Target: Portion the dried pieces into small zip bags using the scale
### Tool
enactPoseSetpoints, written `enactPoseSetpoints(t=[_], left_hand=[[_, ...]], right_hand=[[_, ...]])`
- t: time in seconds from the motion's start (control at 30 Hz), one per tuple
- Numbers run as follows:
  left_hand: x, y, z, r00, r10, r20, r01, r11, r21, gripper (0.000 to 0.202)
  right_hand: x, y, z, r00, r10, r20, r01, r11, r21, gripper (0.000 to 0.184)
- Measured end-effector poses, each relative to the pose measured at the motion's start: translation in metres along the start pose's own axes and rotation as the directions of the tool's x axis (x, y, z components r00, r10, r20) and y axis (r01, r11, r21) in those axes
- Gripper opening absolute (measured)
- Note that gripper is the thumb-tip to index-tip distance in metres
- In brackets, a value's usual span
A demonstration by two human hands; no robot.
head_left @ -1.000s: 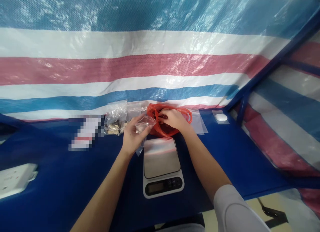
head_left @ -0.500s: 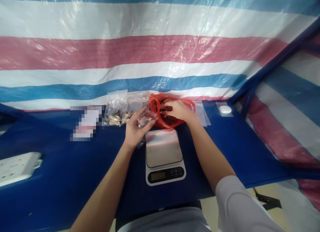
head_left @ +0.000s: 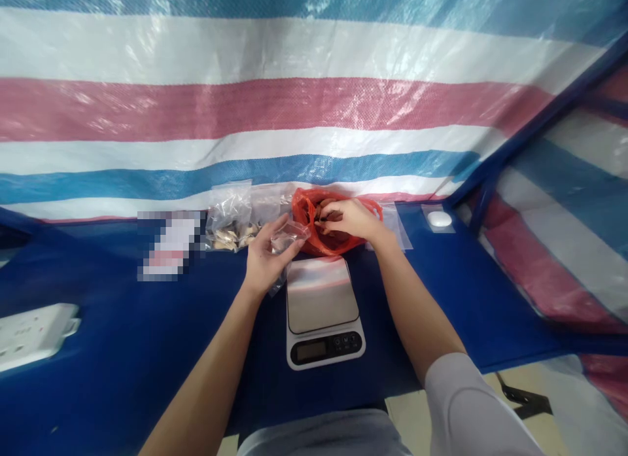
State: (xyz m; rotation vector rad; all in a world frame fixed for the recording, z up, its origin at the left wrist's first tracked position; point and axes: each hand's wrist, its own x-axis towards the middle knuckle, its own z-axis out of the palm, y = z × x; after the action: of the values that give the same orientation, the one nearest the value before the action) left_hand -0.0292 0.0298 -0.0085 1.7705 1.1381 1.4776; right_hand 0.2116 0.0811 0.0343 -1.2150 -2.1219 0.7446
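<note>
My left hand [head_left: 265,258] grips a small clear plastic bag [head_left: 288,235] just left of a red plastic bag [head_left: 307,210]. My right hand [head_left: 350,220] reaches into the red bag's mouth, fingers curled on the brown pieces [head_left: 324,214] inside. A small digital kitchen scale [head_left: 322,310] with a steel platform sits on the blue table [head_left: 122,351] right below both hands, nothing on it.
Filled clear bags [head_left: 230,222] lie left of the red bag, flat clear bags [head_left: 400,224] to its right. A white power strip [head_left: 32,335] rests at the far left, a small white round object [head_left: 439,218] at the right. A striped tarp [head_left: 294,103] walls the back.
The view has shifted slightly. My right hand has dug a little deeper among the brown pieces in the red bag; my left hand keeps the clear bag in place.
</note>
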Motion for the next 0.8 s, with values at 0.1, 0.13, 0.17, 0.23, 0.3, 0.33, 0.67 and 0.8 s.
enactPoseSetpoints(t=[0.1, 0.13, 0.17, 0.23, 0.3, 0.33, 0.67, 0.8], left_hand=[[0.0, -0.002, 0.0, 0.999, 0.039, 0.037, -0.037, 0.999, -0.035, 0.06], [0.0, -0.002, -0.001, 0.998, 0.039, 0.042, -0.037, 0.999, -0.036, 0.06], [0.0, -0.002, -0.001, 0.998, 0.038, 0.047, -0.036, 0.999, -0.037, 0.06], [0.0, -0.001, -0.001, 0.998, 0.038, 0.056, -0.036, 0.999, -0.041, 0.06], [0.0, 0.0, -0.001, 0.997, 0.04, 0.061, -0.037, 0.998, -0.054, 0.061], [-0.001, 0.001, -0.001, 0.997, 0.04, 0.064, -0.036, 0.997, -0.063, 0.062], [-0.003, 0.007, 0.0, 0.995, 0.006, 0.103, 0.0, 0.998, -0.066, 0.071], [-0.004, 0.008, 0.001, 0.991, 0.037, 0.128, -0.027, 0.997, -0.073, 0.072]], right_hand=[[-0.002, 0.002, -0.002, 0.999, 0.022, 0.028, -0.028, 0.977, 0.213, 0.015], [-0.003, 0.001, -0.003, 0.999, 0.028, 0.039, -0.037, 0.959, 0.28, 0.017], [-0.004, -0.001, -0.004, 0.998, 0.03, 0.046, -0.044, 0.942, 0.332, 0.02], [-0.006, -0.007, -0.01, 0.999, 0.033, 0.03, -0.042, 0.922, 0.386, 0.025], [-0.009, -0.017, -0.017, 1.0, 0.019, -0.007, -0.014, 0.909, 0.416, 0.029], [-0.011, -0.022, -0.02, 1.0, 0.004, -0.016, 0.004, 0.901, 0.433, 0.03], [-0.015, -0.066, -0.02, 0.981, -0.195, -0.012, 0.186, 0.916, 0.355, 0.023], [-0.014, -0.075, -0.013, 0.974, -0.219, 0.058, 0.198, 0.949, 0.245, 0.02]])
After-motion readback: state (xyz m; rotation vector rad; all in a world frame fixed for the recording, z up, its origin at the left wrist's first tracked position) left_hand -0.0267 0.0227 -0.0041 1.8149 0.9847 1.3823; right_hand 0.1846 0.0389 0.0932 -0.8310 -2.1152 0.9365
